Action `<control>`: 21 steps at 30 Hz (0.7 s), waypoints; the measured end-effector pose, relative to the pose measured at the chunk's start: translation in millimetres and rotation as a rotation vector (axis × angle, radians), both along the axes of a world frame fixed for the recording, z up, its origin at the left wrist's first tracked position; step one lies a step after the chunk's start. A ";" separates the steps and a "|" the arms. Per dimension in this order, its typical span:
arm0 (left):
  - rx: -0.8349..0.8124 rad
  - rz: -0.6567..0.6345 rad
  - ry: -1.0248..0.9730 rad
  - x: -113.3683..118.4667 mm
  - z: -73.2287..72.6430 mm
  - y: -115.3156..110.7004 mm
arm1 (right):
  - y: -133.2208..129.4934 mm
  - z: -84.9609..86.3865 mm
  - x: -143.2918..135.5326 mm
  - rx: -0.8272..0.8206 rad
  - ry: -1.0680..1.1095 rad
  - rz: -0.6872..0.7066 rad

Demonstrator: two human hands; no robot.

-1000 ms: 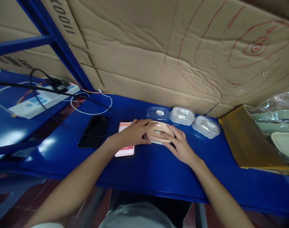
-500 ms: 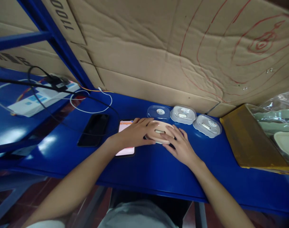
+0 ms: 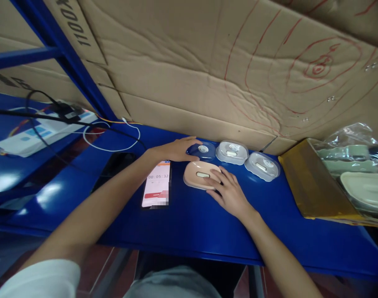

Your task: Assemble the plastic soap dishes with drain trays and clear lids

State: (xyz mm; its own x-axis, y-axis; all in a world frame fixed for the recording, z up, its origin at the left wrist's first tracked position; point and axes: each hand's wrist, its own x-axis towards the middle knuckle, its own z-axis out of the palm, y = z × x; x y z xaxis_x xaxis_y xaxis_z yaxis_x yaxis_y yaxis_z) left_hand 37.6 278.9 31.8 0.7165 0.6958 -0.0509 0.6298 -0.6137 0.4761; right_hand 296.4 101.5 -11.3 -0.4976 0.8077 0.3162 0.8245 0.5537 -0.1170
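Note:
A peach oval dish [image 3: 195, 170] with a pale oblong piece at its centre rests on the blue table. My right hand [image 3: 227, 188] grips its right end, fingers over the top and thumb at the near side. Just behind the dish lies a clear plastic lid [image 3: 209, 154] with a round white label. My left hand [image 3: 178, 149] reaches across to that lid, with thumb and fingers around its left end; the lid lies flat. To the right stand two pale oval dishes under clear lids, a white one [image 3: 232, 159] and a greyish one [image 3: 262, 173].
A phone [image 3: 156, 184] showing a timer lies left of the dish, near a dark phone [image 3: 117, 165] partly behind my left arm. An open cardboard box [image 3: 294, 178] with wrapped green and cream dishes stands right. Cables and a power strip [image 3: 42, 132] lie left; cardboard [image 3: 176, 62] rises behind.
My left hand has left the peach dish and moved up to the clear lid behind it. My right hand stays on the dish. The view has shifted slightly.

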 end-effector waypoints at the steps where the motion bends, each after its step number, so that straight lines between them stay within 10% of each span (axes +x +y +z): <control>1: 0.004 -0.009 -0.006 -0.3 -1.5 3.6 | -0.3 0.6 1.7 -0.011 0.006 0.005; 12: 0.129 0.055 -0.059 3.3 -10.7 6.2 | -4.7 5.5 3.1 -0.068 0.067 0.022; 21: 0.133 0.009 -0.266 -14.2 -0.1 -83.5 | -5.1 13.4 4.8 0.080 0.176 -0.046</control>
